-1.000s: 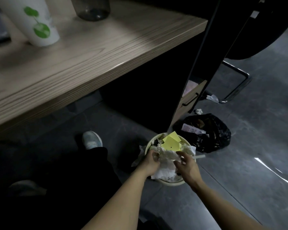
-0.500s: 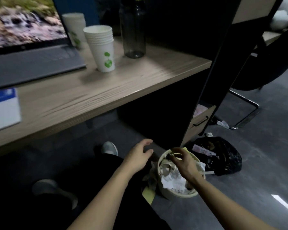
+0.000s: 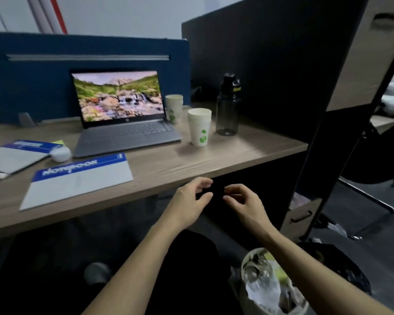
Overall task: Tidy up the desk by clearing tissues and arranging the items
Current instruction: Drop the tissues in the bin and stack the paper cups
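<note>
Both hands hang in the air just in front of the front edge of the desk point(image 3: 191, 164), a little below its top. The left hand point(image 3: 187, 201) and the right hand point(image 3: 246, 203) face each other, fingers loosely curled, holding nothing, with a small dark gap between the fingertips.

Below and to the right of the right fingers, on the floor, stands the waste bin point(image 3: 271, 287), full of crumpled tissues point(image 3: 262, 289).

Beyond the left fingers the desk edge is bare up to the stack of paper cups point(image 3: 200, 127). Left of them lies a notebook point(image 3: 77, 180), its long axis running roughly along the desk edge. The laptop point(image 3: 123, 114) stands open further back.
</note>
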{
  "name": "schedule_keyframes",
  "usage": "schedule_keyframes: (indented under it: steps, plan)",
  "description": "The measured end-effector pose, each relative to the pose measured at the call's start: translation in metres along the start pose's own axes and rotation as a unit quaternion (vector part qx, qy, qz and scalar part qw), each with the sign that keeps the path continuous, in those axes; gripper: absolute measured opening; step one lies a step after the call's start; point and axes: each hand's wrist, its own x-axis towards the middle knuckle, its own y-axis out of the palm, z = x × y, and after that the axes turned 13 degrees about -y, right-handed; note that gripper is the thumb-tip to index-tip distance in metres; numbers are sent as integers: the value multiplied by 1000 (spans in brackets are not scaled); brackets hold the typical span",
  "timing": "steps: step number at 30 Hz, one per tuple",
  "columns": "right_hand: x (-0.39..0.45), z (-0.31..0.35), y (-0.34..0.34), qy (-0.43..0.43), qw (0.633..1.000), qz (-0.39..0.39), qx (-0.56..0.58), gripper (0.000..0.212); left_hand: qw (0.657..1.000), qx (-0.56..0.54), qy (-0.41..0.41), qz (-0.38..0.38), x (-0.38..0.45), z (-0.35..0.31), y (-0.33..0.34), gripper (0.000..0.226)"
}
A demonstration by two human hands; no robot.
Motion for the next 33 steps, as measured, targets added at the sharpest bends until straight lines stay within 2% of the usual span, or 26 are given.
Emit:
schedule_keyframes:
  steps: [6,12,14,18,20,28,33]
  plan:
    - [42,52,6,-57,998,-8,13,15,997,-47,3,-54,-2,-26,-60,22]
    - [92,58,21,-52,999,-9,3,13,993,-54,-23,-105,15,-16,-114,22]
    - [114,49,24,-27,1000,5,3,21,992,-60,-32,-108,27,-10,-121,23]
    - [155,23,30,61,997,41,-2,54,992,-67,-45,-95,61,-4,-116,27]
    - [171,10,33,65,997,32,-8,61,993,-68,-48,-81,83,-5,-107,32]
    - [211,-15,45,6,1000,-12,-15,49,995,-19,-10,-95,161,-11,-64,52]
    - [239,-24,50,-19,1000,-12,9,37,995,-29,-4,-95,197,-12,-61,55]
